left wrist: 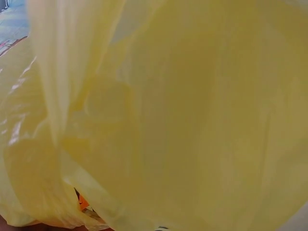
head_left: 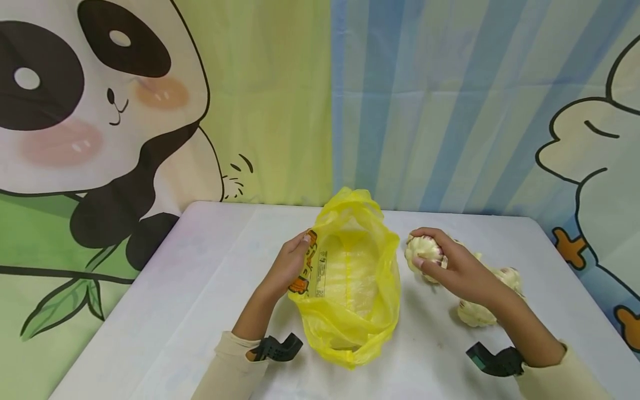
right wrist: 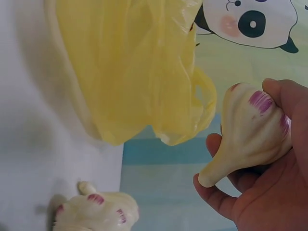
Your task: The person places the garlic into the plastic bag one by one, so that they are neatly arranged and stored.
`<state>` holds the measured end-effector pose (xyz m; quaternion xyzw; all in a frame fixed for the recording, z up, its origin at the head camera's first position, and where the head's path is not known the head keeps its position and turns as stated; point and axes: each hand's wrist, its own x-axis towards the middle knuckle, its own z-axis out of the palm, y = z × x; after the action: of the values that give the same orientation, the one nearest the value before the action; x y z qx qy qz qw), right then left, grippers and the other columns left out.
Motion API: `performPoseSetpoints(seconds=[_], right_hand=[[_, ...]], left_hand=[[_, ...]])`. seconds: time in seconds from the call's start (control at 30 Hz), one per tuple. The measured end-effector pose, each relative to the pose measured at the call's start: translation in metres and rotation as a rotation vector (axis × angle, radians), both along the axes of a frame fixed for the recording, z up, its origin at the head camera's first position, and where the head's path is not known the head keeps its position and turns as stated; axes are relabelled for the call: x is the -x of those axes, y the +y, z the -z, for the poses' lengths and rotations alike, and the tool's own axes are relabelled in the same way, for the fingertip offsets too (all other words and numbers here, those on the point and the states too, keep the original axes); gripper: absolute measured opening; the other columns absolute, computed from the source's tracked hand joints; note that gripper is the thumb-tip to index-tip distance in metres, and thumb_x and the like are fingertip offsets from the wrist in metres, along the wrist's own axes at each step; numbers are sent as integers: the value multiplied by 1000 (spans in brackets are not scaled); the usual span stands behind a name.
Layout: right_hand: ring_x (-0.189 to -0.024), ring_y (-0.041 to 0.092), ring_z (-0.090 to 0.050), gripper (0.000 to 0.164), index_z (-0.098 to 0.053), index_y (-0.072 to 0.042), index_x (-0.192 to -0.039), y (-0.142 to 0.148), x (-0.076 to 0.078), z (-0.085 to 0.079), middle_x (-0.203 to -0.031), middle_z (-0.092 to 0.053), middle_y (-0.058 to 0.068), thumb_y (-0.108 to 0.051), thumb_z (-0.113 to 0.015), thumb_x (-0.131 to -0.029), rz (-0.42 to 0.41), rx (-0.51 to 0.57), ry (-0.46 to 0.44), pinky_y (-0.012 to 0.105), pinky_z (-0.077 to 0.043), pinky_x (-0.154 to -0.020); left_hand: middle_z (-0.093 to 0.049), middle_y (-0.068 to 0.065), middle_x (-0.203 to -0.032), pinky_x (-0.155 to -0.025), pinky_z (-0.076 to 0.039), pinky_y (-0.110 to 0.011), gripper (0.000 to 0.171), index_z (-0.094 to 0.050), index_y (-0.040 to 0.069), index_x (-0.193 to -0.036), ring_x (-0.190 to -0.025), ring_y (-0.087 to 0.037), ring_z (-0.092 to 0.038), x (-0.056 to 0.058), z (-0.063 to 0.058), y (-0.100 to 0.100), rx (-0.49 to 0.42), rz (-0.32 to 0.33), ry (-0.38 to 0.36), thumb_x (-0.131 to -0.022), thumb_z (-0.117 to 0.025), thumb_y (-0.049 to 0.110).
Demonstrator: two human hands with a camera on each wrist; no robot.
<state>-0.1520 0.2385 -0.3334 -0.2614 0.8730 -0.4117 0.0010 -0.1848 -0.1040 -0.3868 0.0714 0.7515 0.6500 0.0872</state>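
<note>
My left hand grips the left edge of a yellow plastic bag, thumb over its printed orange patch. The bag's mouth gapes upward, and its inside wall shows. In the left wrist view the yellow plastic fills nearly everything and hides most of that hand. To the right of the bag, my right hand holds a garlic bulb between thumb and fingers. The right wrist view shows this garlic bulb, cream with purple streaks, its stem pointing down and left, apart from the bag.
More garlic bulbs lie on the white table beneath and beside my right forearm, partly hidden by it. One garlic bulb also shows low in the right wrist view. A printed cartoon curtain hangs behind the table.
</note>
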Motion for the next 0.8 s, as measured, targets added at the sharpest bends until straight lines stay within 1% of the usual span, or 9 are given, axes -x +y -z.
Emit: performPoseSetpoints(seconds=[0.1,0.17,0.33,0.43,0.53,0.6,0.67,0.77,0.8], right_hand=[[-72,17,-52,45,-41,-20,-139,-3,4,-7,-96,-57,5,-16,-60,-99,-19,5,-28,29,-46,-55],[-71,18,-54,45,-40,-22,-139,-5,7,-11,-90,-56,6,-20,-59,-99,-27,-8,-61,31,-47,-56],[-71,25,-58,45,-40,-28,-139,-12,13,-20,-97,-57,7,-32,-59,-99,-37,-55,-164,35,-49,-58],[-69,28,-55,45,-40,-27,-139,-17,17,-24,-94,-56,8,-34,-60,-98,-48,-67,-187,36,-48,-57],[-72,27,-55,46,-41,-24,-139,-24,21,-28,-90,-54,9,-33,-60,-98,-62,-77,-165,36,-48,-58],[-75,25,-54,47,-40,-21,-140,-29,25,-31,-101,-56,7,-32,-60,-98,-75,-87,-135,36,-48,-59],[-77,25,-54,48,-40,-19,-141,-34,28,-35,-106,-57,6,-31,-60,-99,-87,-99,-112,37,-48,-60],[-81,26,-53,49,-39,-17,-142,-40,34,-42,-112,-55,6,-31,-58,-100,-99,-90,-104,40,-49,-63],[-81,27,-55,49,-39,-17,-143,-42,37,-44,-108,-56,8,-31,-58,-100,-103,-79,-113,40,-49,-64]], left_hand=[[-59,-16,-92,-74,-47,-37,49,-34,18,-152,-80,-41,-55,-1,0,0,-6,3,-4,-108,-30,39],[-60,-15,-95,-75,-48,-37,49,-34,18,-152,-83,-42,-55,-1,0,0,-13,13,-4,-108,-29,39],[-60,-16,-95,-72,-49,-37,48,-37,20,-150,-79,-41,-56,-1,0,0,-8,14,-7,-107,-30,40],[-59,-16,-93,-71,-48,-37,47,-38,20,-150,-77,-37,-56,-1,-1,1,-11,10,-13,-107,-31,39],[-59,-14,-92,-71,-48,-37,46,-39,20,-149,-75,-32,-56,-1,0,2,-18,8,-24,-108,-31,38],[-59,-13,-92,-73,-48,-39,47,-37,18,-150,-74,-29,-56,0,-1,3,-22,12,-29,-108,-30,37],[-59,-14,-93,-74,-48,-41,47,-35,15,-151,-73,-27,-56,0,-3,4,-24,16,-34,-109,-28,34],[-59,-15,-93,-75,-48,-41,47,-32,9,-152,-73,-24,-55,-5,-13,6,-18,26,-31,-109,-27,29],[-59,-15,-93,-75,-48,-41,47,-32,8,-152,-73,-24,-55,-8,-17,6,-15,28,-32,-109,-26,27]])
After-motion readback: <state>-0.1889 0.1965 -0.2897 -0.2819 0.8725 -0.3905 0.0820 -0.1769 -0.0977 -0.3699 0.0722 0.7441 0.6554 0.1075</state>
